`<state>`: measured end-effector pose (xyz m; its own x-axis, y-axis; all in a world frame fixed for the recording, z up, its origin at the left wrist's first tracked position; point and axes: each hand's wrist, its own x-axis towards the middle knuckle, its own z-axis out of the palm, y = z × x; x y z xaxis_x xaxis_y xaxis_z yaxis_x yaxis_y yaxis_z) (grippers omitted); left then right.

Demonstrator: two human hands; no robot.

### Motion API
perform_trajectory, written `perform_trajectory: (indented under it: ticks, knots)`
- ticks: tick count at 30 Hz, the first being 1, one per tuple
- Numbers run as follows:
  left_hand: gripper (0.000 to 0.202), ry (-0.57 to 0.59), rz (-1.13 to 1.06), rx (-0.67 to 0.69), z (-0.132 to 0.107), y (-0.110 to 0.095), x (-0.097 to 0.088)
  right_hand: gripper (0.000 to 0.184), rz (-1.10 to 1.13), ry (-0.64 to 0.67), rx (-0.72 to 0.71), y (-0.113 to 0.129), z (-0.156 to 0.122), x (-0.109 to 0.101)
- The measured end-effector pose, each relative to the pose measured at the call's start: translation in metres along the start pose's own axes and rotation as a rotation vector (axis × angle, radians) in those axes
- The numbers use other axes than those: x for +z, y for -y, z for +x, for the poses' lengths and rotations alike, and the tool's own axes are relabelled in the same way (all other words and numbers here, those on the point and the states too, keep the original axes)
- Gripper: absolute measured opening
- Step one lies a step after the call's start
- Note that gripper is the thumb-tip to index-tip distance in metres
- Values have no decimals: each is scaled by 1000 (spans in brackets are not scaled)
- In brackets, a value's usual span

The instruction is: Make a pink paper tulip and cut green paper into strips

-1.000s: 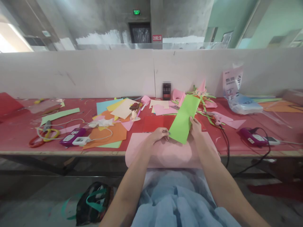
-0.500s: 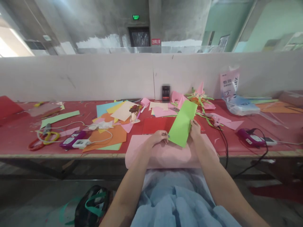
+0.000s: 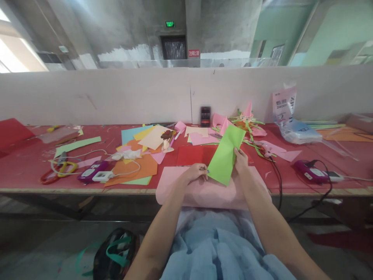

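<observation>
A bright green sheet of paper [image 3: 225, 155] is held up at a slant over the pink roll-like pad [image 3: 214, 196] at the table's front edge. My right hand [image 3: 241, 159] is closed on the sheet's right edge, thumb on the near face. My left hand [image 3: 197, 172] pinches at its lower left corner, where a tiny bluish spot shows by the fingertips; I cannot make out what that is. Behind the sheet lies a red sheet of paper [image 3: 190, 154], partly covered.
Left are coloured papers [image 3: 148, 167], scissors with yellow handles [image 3: 67, 169] and a purple device [image 3: 91, 171] with a white cable. Behind stand a phone-like dark device [image 3: 205, 116] and a pink paper figure [image 3: 247, 116]. Right lie a plastic package [image 3: 301, 130] and another purple device [image 3: 311, 171].
The view has shifted slightly, so everything sits a little further right and lower. Both hands keep nearly the same place on the green sheet.
</observation>
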<state>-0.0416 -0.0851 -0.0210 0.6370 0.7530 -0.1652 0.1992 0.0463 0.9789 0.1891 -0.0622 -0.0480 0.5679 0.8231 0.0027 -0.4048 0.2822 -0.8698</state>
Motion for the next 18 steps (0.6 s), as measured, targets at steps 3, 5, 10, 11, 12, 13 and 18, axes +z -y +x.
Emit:
perform_trajectory:
  ticks: [3,5,10,11,12,13,18]
  knots:
    - [19,16,-10,11,0,2,0,30,-37,-90,-34,-4,5,-3]
    - [19,26,-12,10,-2,1,0,32,-36,-132,-49,-7,11,-5]
    - [18,50,-7,9,-6,-2,1,32,-14,-219,-89,-10,22,-9]
    - [17,52,-8,12,-6,-2,1,32,-12,-234,-96,-10,23,-10]
    - [18,52,-8,14,-6,-2,1,31,-17,-242,-107,-10,25,-10]
    - [18,51,-5,15,-6,-1,1,31,-30,-244,-116,-10,26,-10]
    - [18,40,-11,10,-4,1,0,26,-126,-217,-90,-10,35,-5]
